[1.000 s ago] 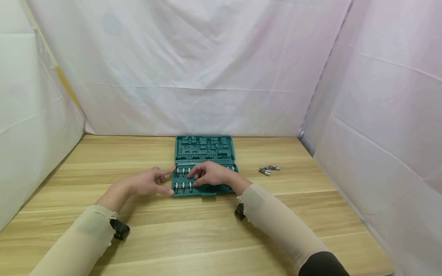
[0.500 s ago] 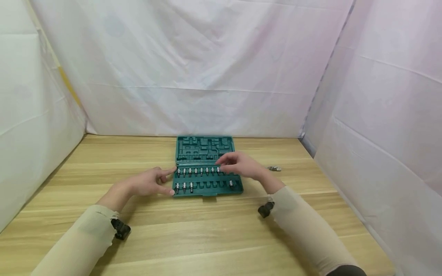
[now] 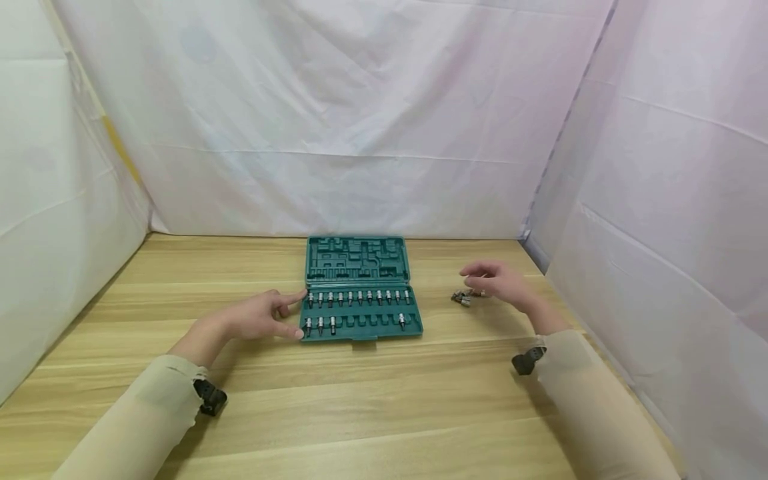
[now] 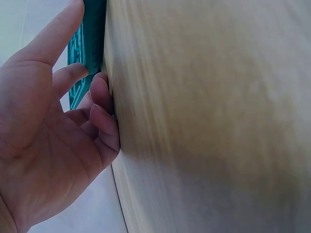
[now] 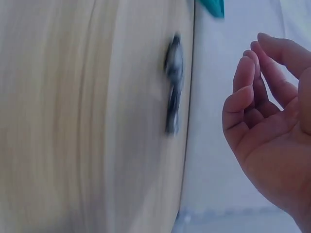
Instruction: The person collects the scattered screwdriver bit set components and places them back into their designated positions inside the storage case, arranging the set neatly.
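A green plastic case (image 3: 360,309) lies unfolded on the table, with a full row of silver-and-black bit sockets (image 3: 360,297) along the back. Its front row has three at the left and one near the right end, with bare slots between. My left hand (image 3: 257,316) touches the case's left edge with outstretched thumb and index finger; the other fingers are curled, as the left wrist view shows. To the right, my right hand (image 3: 503,283) hovers by a small heap of loose bit sockets (image 3: 461,299), fingers slightly bent and holding nothing. In the right wrist view the heap (image 5: 173,87) is blurred.
The case's lid (image 3: 358,259), moulded with recesses, lies back toward the white curtain (image 3: 336,133) behind the table. More white sheeting hangs at both sides. Wood-grain tabletop (image 3: 360,407) extends in front of the case. Each wrist wears a small black camera (image 3: 210,398).
My right hand has moved from the case to the loose bit sockets on the right. Along the way it passed the right part of the back row. My left hand has stayed put.
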Motion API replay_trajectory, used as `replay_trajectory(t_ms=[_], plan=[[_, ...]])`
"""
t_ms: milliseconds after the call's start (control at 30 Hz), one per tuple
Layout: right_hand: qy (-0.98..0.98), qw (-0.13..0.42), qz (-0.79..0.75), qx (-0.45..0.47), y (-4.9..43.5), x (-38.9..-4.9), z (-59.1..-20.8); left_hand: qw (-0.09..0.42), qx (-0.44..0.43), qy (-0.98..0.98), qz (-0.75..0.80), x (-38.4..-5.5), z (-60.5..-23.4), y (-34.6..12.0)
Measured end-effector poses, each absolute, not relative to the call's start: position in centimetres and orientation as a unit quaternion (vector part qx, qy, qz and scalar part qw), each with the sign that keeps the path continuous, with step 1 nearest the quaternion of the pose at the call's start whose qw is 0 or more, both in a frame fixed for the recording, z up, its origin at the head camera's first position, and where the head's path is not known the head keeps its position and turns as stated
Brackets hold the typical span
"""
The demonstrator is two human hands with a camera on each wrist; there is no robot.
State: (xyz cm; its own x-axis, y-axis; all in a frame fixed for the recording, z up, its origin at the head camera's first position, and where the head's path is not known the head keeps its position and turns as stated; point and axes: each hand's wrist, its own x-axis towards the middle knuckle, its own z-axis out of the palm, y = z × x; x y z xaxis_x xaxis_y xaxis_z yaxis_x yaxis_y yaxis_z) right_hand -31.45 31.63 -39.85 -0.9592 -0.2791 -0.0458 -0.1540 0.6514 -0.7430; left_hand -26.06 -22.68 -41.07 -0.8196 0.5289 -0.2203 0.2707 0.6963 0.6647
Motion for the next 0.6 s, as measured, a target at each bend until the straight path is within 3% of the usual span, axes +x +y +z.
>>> replay_trajectory(t_ms=[400,600], plan=[[0.925,0.096,-0.354,-0.095,36.7,-31.8,-40.2,0.207,0.212,0.901,0.318,-26.3,-41.2,-22.7],[0.922,0.138,-0.356,-0.07,37.4,-31.9,-40.8,0.207,0.211,0.901,0.316,-26.3,-41.2,-22.7]])
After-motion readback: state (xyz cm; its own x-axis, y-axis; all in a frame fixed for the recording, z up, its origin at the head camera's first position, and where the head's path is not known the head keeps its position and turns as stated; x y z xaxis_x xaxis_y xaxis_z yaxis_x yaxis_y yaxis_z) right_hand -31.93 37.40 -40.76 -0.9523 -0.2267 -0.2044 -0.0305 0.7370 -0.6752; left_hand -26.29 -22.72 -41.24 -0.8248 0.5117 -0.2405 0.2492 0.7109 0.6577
